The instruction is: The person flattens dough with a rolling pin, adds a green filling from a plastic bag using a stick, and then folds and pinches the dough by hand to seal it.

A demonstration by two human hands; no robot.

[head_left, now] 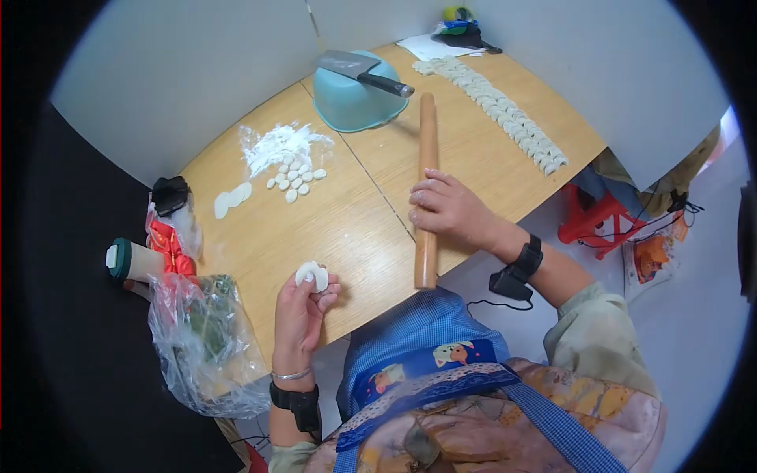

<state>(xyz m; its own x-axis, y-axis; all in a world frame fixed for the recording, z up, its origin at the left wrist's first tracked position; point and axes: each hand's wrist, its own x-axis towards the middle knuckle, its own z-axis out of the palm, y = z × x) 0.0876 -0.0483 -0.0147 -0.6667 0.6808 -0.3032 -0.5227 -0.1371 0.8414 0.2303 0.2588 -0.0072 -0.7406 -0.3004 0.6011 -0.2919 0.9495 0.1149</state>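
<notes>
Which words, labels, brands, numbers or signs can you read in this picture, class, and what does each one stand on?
None can be read.
Packet beside the red stool: printed, too small and blurred to read.
Red wrapping by the cup: faint marks, unreadable.
Apron: cartoon animals, no legible words.
Cleaver: no legible mark on the blade.

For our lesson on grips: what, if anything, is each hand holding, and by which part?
The left hand pinches a dough piece near its edge; the right hand holds the rolling pin around its middle.
</notes>
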